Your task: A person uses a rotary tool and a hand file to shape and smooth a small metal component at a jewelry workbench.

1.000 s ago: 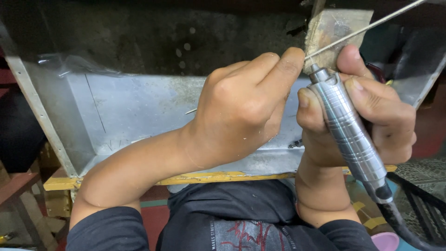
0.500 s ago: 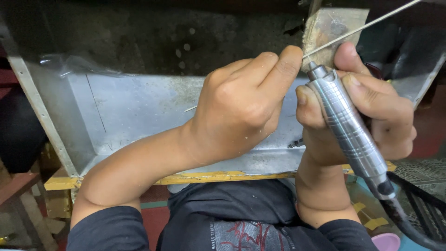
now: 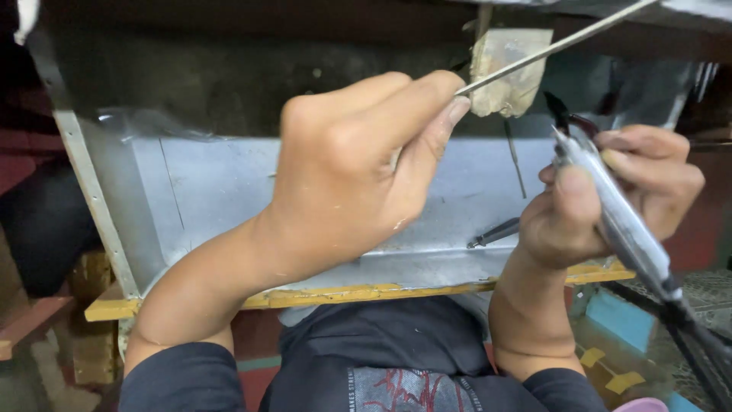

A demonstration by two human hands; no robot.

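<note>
My left hand (image 3: 358, 172) is raised in the middle of the view, its fingers pinched on the near end of a long thin metal rod (image 3: 557, 44) that runs up to the upper right. My right hand (image 3: 610, 194) grips a silver pen-shaped rotary tool (image 3: 610, 210) with a dark cable trailing to the lower right; its tip points up, a little apart from the rod. Behind the rod's near end stands a pale, worn block (image 3: 507, 69).
A grey sheet-metal tray (image 3: 206, 191) with a yellow wooden front edge (image 3: 343, 294) lies below my hands. A small dark tool (image 3: 494, 232) rests in it. A wooden stool (image 3: 30, 320) stands at the lower left. My dark-clothed lap fills the bottom.
My hands have separated: the right hand with the rotary tool has pulled away from the rod, and the left hand keeps the rod.
</note>
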